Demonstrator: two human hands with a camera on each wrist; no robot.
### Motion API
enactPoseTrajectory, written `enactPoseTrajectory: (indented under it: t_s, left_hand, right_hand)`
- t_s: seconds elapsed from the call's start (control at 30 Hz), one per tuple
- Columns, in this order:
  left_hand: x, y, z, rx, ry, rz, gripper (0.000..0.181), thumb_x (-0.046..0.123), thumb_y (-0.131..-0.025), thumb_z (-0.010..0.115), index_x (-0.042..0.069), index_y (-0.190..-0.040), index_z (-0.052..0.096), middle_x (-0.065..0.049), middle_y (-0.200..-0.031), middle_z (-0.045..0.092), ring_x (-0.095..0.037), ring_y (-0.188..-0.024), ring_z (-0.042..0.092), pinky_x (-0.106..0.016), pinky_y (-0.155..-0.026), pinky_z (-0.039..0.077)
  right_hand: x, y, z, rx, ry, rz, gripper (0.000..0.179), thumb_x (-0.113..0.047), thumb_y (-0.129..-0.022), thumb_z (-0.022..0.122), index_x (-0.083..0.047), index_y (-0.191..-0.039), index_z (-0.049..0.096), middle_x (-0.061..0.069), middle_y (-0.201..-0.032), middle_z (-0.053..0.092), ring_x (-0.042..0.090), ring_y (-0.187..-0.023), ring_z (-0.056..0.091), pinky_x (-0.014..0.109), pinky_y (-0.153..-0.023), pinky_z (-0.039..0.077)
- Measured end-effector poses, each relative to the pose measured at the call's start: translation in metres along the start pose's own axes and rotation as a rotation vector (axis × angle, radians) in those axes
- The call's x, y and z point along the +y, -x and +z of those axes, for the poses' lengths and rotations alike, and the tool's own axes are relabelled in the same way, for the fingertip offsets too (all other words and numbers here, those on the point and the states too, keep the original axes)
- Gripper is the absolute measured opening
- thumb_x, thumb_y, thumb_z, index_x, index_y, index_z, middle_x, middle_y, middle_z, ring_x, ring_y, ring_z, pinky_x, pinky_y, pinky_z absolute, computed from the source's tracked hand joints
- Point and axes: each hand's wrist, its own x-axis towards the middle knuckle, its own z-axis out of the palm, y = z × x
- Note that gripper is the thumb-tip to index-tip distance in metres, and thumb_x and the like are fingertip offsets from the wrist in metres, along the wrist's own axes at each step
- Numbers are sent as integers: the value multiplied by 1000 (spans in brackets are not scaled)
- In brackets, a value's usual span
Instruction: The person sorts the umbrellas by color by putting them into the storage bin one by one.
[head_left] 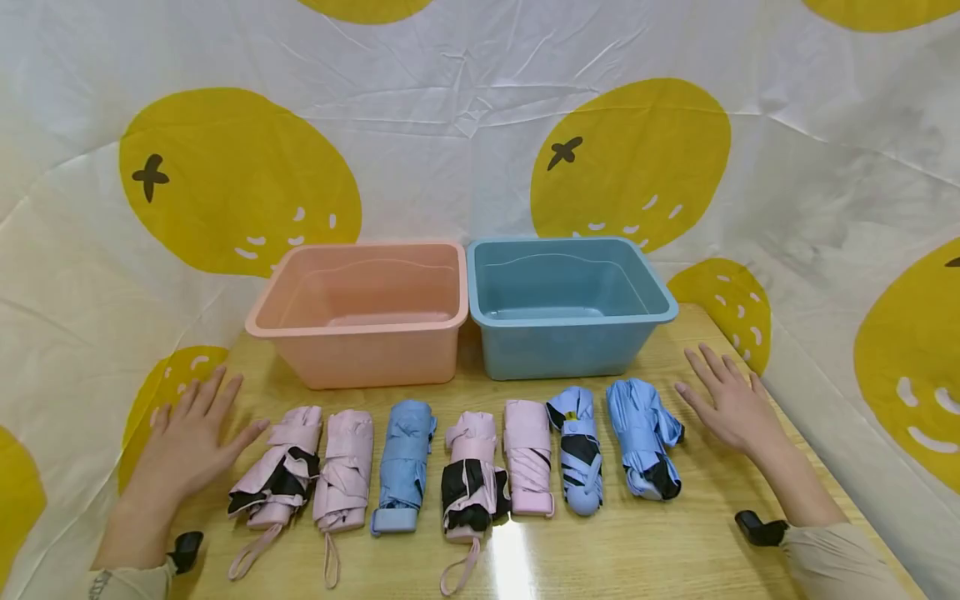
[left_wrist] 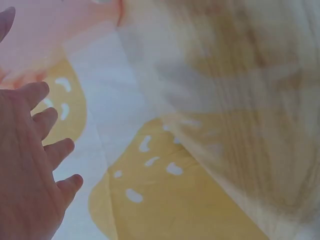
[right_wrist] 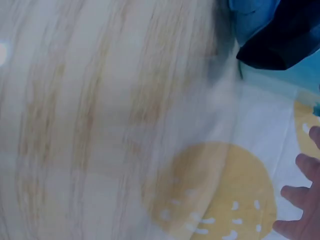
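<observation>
My left hand [head_left: 187,442] is spread flat at the table's left side, fingers straight, beside a pink folded umbrella with black lining [head_left: 288,467]. On the right side my right hand [head_left: 735,408] is likewise spread, nearest to a blue folded umbrella [head_left: 643,437]. Neither hand holds anything. Between them lie, in a row, a pink umbrella [head_left: 345,471], a blue one with a square handle [head_left: 405,458], a pink-and-black one [head_left: 472,483], a pink one [head_left: 528,458] and a blue one with a rounded handle [head_left: 580,454]. The wrist views show spread fingers [left_wrist: 60,152] only partly.
Behind the umbrellas stand a pink bin [head_left: 360,358] and a blue bin [head_left: 562,350], side by side, open at the top. A white cloth with yellow fruit shapes [head_left: 465,167] hangs behind and beside the wooden table [head_left: 600,558].
</observation>
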Motion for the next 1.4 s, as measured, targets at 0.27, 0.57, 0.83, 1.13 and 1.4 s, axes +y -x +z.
enactPoseTrajectory:
  t_s: [0.27,0.57,0.83,1.13,1.4]
  left_hand:
    - [3,-7,-14,68,17,20,93,58,-103,53,12,-169,6,-20,-174,-3,-55,-155,-1,-84,-112,6]
    - [20,-30,-41,153,8,52,91,57,-105,50,5,-167,9,-19,-174,1,-50,-157,2,-75,-119,10]
    - [42,-63,-58,102,26,80,92,57,-105,48,2,-167,7,-23,-173,3,-48,-157,6,-69,-125,4]
    - [51,-102,-69,17,-9,135,98,64,-104,44,-7,-164,11,-32,-169,9,-52,-155,11,-70,-123,9]
    - [49,-117,-67,-95,-51,170,100,65,-105,40,-13,-161,10,-34,-168,6,-56,-153,10,-69,-123,9]
  right_hand:
    - [-8,5,-6,46,-80,-13,73,-45,-110,47,-15,-169,15,25,-171,16,62,-145,25,84,-108,19]
    - [-32,9,-9,20,-253,-29,79,-39,-108,55,-9,-168,13,30,-168,21,59,-142,35,81,-105,31]
    - [-55,12,-7,-58,-238,-71,82,-43,-106,59,0,-165,21,34,-162,31,52,-126,57,74,-104,43]
    - [-71,13,-4,-161,-160,-86,92,-56,-98,66,-2,-163,29,32,-161,35,56,-143,38,74,-111,36]
    - [-75,11,2,-209,-152,-107,98,-60,-93,71,-3,-163,31,32,-160,34,57,-139,44,72,-105,44]
